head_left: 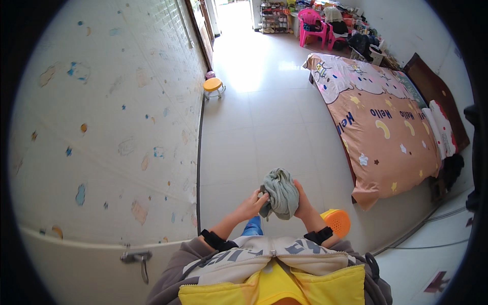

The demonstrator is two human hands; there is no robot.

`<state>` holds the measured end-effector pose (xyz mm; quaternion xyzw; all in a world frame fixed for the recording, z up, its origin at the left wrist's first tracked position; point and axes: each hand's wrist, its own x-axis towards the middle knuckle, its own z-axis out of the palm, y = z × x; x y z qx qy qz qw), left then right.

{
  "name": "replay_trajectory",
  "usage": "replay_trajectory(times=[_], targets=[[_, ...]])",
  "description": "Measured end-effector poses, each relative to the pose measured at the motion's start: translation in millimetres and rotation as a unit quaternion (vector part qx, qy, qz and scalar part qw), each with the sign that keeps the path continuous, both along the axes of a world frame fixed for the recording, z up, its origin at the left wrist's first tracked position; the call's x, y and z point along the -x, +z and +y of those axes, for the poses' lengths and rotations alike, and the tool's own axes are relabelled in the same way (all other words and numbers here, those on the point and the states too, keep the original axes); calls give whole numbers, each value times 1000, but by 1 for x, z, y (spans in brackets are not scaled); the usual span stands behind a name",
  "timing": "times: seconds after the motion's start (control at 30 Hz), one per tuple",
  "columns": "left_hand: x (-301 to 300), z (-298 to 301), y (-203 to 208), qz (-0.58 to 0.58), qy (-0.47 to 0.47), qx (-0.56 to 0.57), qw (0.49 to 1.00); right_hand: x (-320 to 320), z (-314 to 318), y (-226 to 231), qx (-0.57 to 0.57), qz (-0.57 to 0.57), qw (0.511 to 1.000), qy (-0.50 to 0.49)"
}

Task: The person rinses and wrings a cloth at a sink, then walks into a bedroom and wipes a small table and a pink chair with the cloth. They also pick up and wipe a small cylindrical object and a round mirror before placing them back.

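Note:
A crumpled grey-green cloth (280, 193) is held up in front of my chest, above the tiled floor. My left hand (252, 204) pinches its lower left edge, and my right hand (303, 201) grips it from the right side, fingers hidden behind the fabric. Both wrists wear black bands. Below, my yellow and grey jacket fills the lower edge of the view.
A bed (382, 124) with a pink and orange patterned cover stands to the right. An orange stool (337, 221) sits by my right wrist, another small stool (213, 85) by the left wall (101, 127). Pink chairs (312, 25) and shelves stand far back. A door latch (136, 257) is lower left.

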<state>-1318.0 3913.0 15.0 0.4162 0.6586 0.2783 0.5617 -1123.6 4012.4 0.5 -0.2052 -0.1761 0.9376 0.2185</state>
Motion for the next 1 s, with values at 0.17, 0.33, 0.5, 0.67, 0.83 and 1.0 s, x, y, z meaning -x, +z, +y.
replay_trajectory(times=[0.17, 0.33, 0.5, 0.67, 0.83, 1.0], targets=[[75, 137, -13, -78, -87, -38, 992, 45, 128, 17, -1, 30, 999, -13], [182, 237, -35, -36, -232, 52, 971, 49, 248, 32, -33, -49, 991, -122], [256, 306, -48, 6, -357, 185, 915, 35, 330, 25, -8, -39, 975, -218], [278, 434, -36, 2, -356, 87, 930, 39, 443, 1, -53, -5, 972, -229], [300, 567, 3, 43, -239, 100, 965, 82, 603, -6, -48, 27, 977, -205], [324, 688, 18, 62, -145, 64, 985, 129, 753, 12, -48, 117, 986, -112]])
